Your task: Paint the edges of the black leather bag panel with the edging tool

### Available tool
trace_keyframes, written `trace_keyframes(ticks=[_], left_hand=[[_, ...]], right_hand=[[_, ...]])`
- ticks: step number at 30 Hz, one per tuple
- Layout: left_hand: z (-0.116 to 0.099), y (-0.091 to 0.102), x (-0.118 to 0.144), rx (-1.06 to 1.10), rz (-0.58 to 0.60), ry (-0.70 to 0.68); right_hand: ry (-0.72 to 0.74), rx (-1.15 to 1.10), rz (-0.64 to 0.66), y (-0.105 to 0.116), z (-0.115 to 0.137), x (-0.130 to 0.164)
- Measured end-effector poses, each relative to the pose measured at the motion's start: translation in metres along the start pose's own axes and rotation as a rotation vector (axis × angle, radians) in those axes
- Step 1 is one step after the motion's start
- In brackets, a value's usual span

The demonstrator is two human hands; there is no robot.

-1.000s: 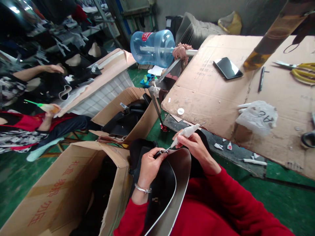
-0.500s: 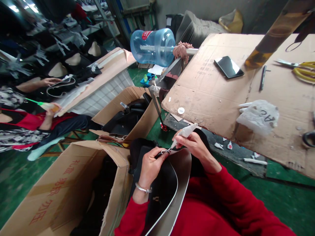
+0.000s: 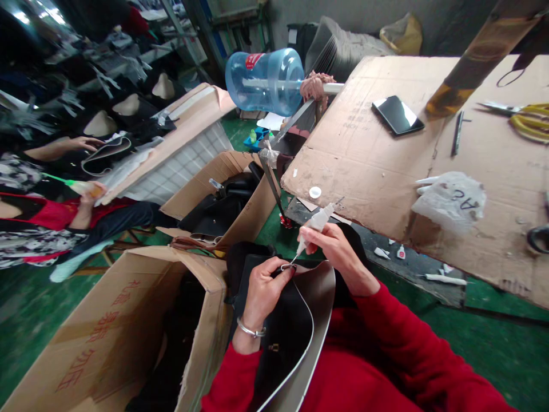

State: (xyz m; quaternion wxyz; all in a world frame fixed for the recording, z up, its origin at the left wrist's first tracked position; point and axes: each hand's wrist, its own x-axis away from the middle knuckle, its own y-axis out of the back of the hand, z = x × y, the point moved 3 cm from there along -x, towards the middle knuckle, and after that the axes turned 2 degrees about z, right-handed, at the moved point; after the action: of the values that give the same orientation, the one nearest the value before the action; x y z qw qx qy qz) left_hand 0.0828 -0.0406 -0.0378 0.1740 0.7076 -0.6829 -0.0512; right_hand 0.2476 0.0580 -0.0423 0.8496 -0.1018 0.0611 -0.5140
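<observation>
On my lap lies a black bag [image 3: 283, 320] with its pale-edged flap [image 3: 319, 297] lifted; a small metal clasp shows on its front. My left hand [image 3: 263, 289], a silver bangle at its wrist, is closed on the bag's upper edge, pinching a small looped piece [image 3: 287, 266] between thumb and fingers. In my right hand [image 3: 332, 246] is a white glue bottle [image 3: 317, 222], held tilted. Its thin nozzle points down to the looped piece, at or very near it; I cannot tell whether they touch.
Open cardboard boxes [image 3: 214, 286] with black bags stand at my left. The cardboard-covered table [image 3: 364, 166] on the right holds a phone [image 3: 398, 115], yellow-handled scissors [image 3: 532, 121], a plastic bag [image 3: 450, 200] and a white cap [image 3: 315, 192]. A co-worker [image 3: 51, 212] sits at far left.
The bottle's back end has swung slightly down and left, and my right hand shifted a little left with it. My left hand keeps its hold on the bag's edge.
</observation>
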Motion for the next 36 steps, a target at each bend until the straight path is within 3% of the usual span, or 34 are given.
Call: trace_keyframes(ticks=[8,13,18,25,36], left_hand=[[0.016,0.022,-0.002,0.04,-0.194,0.11],[0.021,0.031,-0.01,0.074,-0.169,0.127],[0.022,0.034,-0.012,0.163,-0.252,0.137],[0.039,0.046,-0.011,0.366,-0.424,0.187],[0.032,0.046,-0.014,0.35,-0.379,0.225]], right_hand=[[0.285,-0.014,-0.326,0.037,0.02,0.007],[0.428,0.148,-0.515,0.057,0.034,0.004],[0.47,0.486,-0.532,0.062,0.038,-0.005],[0.519,0.695,-0.485,0.069,0.028,-0.014],[0.44,0.698,-0.441,0.073,0.023,-0.023]])
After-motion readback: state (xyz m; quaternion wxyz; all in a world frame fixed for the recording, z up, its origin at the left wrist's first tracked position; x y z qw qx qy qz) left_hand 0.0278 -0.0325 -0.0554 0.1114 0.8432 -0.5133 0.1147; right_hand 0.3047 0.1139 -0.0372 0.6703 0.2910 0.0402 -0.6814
